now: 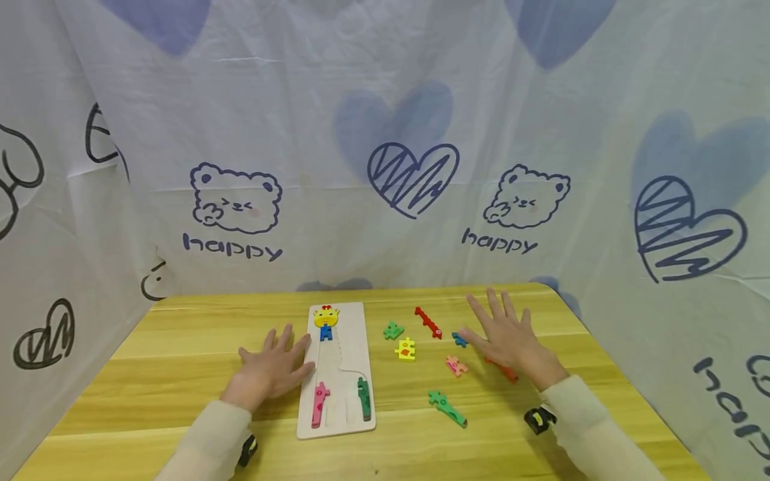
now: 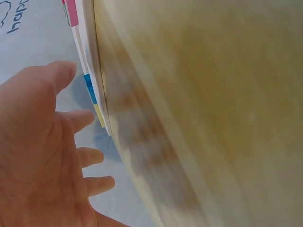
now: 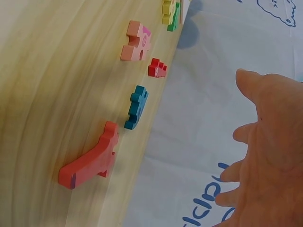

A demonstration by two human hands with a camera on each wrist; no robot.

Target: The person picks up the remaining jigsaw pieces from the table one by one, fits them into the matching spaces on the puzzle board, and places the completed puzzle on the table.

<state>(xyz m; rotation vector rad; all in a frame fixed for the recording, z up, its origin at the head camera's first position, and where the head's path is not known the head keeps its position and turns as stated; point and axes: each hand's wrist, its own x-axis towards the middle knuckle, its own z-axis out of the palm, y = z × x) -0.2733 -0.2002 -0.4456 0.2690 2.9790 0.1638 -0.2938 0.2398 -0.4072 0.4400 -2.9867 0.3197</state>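
Sleeves [image 1: 601, 427] of pale cloth come in from the nearest edge, each with a black wrist device [image 1: 540, 419] at its cuff. Between them, on the wood-grained table [image 1: 210, 321], lies a long green piece [image 1: 448, 409], well apart from both hands. To its left, the near end of a pale board [image 1: 351, 321] carries a pink leg piece [image 1: 319, 404] and a dark green leg piece [image 1: 364, 399].

Beside the board's left edge, the left hand [image 1: 271, 369] has its fingers spread and grasps nothing. Its thumb overlaps the board's edge in the head view; whether they touch, I cannot tell.

On the right, a red-orange piece [image 1: 504, 371] lies partly hidden beneath the right hand [image 1: 508, 337], whose fingers fan wide and hold nothing. The right wrist view shows a gap between that hand and the pieces. A small pink piece [image 1: 456, 366] lies left of it, and a small blue piece [image 1: 460, 339] shows beside its thumb tip.

Farther left sit a yellow piece [image 1: 406, 349] and a small green piece [image 1: 394, 330]; a long red piece [image 1: 428, 323] slants nearby. At the board's far end, a blue neck piece [image 1: 326, 333] meets a yellow giraffe head [image 1: 326, 318], ahead of the left fingertips. Behind everything hangs a printed cloth [image 1: 325, 220] with hearts and bears.
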